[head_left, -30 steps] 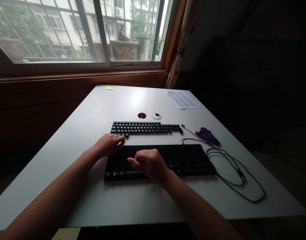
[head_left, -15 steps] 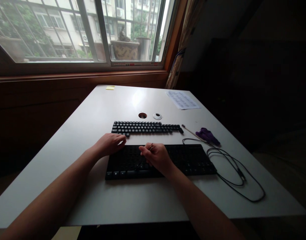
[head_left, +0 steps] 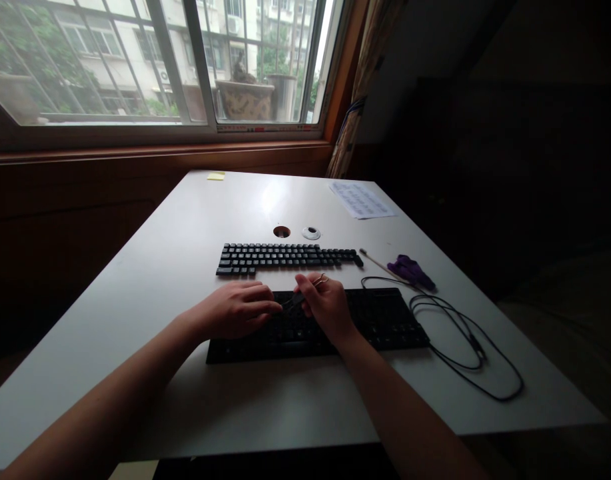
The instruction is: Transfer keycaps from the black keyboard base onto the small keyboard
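Gripping a partly hidden dark tool [head_left: 296, 300] in the curled right hand [head_left: 328, 303], beside the left hand [head_left: 238, 308] of unclear grip, above a flat, black plastic keyboard [head_left: 380, 313], with blocky keycaps [head_left: 275, 255] beyond.

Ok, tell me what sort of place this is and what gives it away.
Probably a room in a home, perhaps a study, though a small office is possible. The signs are the white desk with a black corded keyboard on it, the patterned curtain and the barred window.
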Available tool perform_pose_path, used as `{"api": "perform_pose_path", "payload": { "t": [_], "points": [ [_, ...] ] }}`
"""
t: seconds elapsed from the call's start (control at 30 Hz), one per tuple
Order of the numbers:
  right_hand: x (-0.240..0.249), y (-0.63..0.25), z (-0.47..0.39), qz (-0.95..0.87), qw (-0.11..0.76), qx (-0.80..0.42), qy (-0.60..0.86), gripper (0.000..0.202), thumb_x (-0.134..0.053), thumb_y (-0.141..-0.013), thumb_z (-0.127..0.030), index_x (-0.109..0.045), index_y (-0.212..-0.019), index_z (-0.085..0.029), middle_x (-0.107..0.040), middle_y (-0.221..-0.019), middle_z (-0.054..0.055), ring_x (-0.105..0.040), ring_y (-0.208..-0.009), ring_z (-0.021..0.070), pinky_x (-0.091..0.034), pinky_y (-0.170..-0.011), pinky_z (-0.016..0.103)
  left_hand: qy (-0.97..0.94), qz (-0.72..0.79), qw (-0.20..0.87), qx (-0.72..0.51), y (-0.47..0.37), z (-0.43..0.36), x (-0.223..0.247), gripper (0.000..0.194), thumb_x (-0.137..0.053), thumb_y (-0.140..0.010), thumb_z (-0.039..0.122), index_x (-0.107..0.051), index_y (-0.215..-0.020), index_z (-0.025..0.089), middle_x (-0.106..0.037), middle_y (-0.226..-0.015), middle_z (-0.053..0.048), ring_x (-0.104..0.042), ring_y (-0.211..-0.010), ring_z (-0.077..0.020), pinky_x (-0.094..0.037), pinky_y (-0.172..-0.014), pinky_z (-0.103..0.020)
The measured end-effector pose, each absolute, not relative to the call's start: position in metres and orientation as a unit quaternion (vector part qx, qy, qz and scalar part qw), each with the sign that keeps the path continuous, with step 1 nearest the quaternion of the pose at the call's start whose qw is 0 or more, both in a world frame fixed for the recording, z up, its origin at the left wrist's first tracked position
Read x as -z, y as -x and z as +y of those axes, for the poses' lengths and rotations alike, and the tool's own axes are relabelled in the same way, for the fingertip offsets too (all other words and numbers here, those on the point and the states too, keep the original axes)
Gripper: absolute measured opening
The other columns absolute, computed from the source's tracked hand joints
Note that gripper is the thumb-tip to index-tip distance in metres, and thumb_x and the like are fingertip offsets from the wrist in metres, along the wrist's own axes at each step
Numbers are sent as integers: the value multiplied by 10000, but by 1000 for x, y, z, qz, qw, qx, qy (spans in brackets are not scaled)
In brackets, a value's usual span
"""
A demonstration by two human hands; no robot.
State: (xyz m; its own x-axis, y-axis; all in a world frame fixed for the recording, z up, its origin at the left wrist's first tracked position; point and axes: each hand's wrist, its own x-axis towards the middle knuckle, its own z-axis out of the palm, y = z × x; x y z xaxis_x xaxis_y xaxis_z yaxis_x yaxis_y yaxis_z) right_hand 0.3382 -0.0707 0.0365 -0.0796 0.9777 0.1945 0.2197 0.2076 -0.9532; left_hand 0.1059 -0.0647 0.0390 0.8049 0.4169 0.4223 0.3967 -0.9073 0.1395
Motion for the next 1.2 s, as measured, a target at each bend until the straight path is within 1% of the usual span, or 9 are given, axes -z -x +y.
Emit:
{"api": "perform_pose_path", "payload": {
  "t": [0.07,0.2,0.33,0.5,0.63,0.73,0.87,1.0,1.2],
  "points": [
    [-36,-338,-71,-619,471,-402,484,411,-575,-874,-560,-637,-701,-192,-517,-444,-42,-495,-365,97,-367,-389,202,-952,203,7,-229,-107,-65,-39,270,-548,-906,198,-647,-1154,244,-663,-980,-62,-618,-830,-164,-525,-743,-298],
    [-35,-337,-71,-626,464,-410,474,413,-564,-886,-550,-631,-700,-188,-511,-441,-45,-486,-364,92,-356,-392,201,-956,181,-24,-229,-108,-65,-41,289,-546,-915,195,-627,-1189,237,-655,-919,-56,-593,-766,-155,-512,-674,-281],
    [-35,-337,-71,-628,456,-418,473,412,-561,-888,-545,-629,-699,-185,-510,-445,-46,-481,-364,88,-350,-389,195,-961,154,-46,-225,-109,-66,-43,240,-525,-937,202,-629,-1153,223,-629,-843,-39,-567,-695,-133,-499,-637,-268],
    [-34,-337,-68,-612,449,-447,474,432,-556,-876,-565,-622,-689,-182,-501,-440,-51,-471,-357,82,-335,-371,185,-960,149,-72,-224,-109,-67,-42,213,-487,-959,215,-609,-1133,200,-607,-801,-32,-555,-662,-127,-489,-607,-264],
    [-33,-337,-64,-585,430,-500,471,435,-563,-859,-574,-623,-706,-171,-513,-456,-51,-462,-348,76,-334,-352,178,-954,159,-78,-241,-110,-69,-41,198,-476,-956,223,-588,-1114,179,-605,-800,-34,-543,-643,-128,-488,-597,-269],
    [-33,-337,-62,-567,422,-531,468,414,-576,-851,-552,-626,-711,-166,-517,-456,-52,-461,-349,73,-338,-352,172,-947,181,-69,-256,-111,-69,-37,197,-487,-946,217,-583,-1115,182,-620,-821,-38,-554,-658,-130,-488,-606,-269],
    [-31,-335,-61,-538,428,-555,469,384,-596,-844,-522,-628,-712,-162,-516,-453,-56,-449,-347,61,-336,-356,160,-936,204,-60,-282,-109,-69,-29,205,-533,-918,199,-589,-1115,195,-640,-861,-38,-559,-682,-126,-482,-621,-261],
    [-26,-334,-59,-502,422,-588,473,383,-588,-850,-514,-633,-733,-152,-511,-466,-58,-432,-352,50,-321,-348,143,-930,209,-58,-297,-108,-68,-23,197,-552,-905,195,-595,-1096,205,-643,-856,-29,-554,-671,-118,-472,-617,-253],
    [-26,-332,-59,-497,399,-607,475,374,-590,-847,-492,-623,-714,-145,-499,-466,-56,-415,-355,47,-301,-339,142,-933,196,-75,-292,-109,-70,-30,198,-560,-902,189,-584,-1098,186,-642,-842,-32,-563,-666,-121,-468,-599,-253]
  ]
}}
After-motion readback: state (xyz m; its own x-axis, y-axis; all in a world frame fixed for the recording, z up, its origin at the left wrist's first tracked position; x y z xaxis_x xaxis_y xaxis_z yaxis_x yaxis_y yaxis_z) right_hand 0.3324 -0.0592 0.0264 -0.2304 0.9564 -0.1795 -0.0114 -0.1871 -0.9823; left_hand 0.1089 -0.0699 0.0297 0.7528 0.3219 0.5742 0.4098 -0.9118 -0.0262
